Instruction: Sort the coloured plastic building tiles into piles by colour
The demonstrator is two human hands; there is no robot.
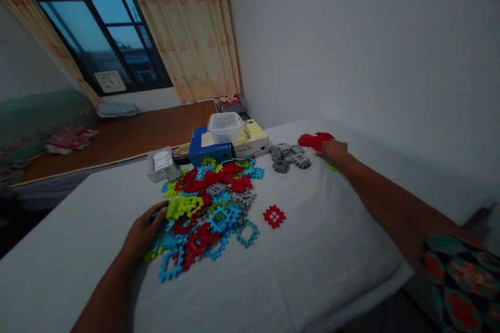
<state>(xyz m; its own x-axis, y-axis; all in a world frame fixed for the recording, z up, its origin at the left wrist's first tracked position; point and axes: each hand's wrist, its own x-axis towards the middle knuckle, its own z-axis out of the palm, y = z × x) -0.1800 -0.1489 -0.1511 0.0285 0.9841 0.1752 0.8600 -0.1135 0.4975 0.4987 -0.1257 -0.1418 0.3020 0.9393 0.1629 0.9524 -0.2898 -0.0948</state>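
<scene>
A mixed heap of toothed plastic building pieces (203, 234) in red, blue, lime green and grey covers the middle of the white cloth. At its left edge is my left hand (145, 230), fingers curled around a small bit of a blue toothed piece (156, 213), beside lime green pieces (184, 206). My right hand (334, 151) stretches far to the right, its fingertips closed on a red toothed piece (317, 140) in a small red group. Grey toothed pieces (288, 157) lie in a group just left of it. A lime green piece (333, 166) shows partly under my right wrist.
One red square piece (274, 216) lies apart, right of the heap. Behind the heap stand a blue box (209, 153), a yellow-and-white box (252, 140), a clear plastic tub (225, 127) on top and a small white box (161, 166). A wall (371, 52) rises at the right.
</scene>
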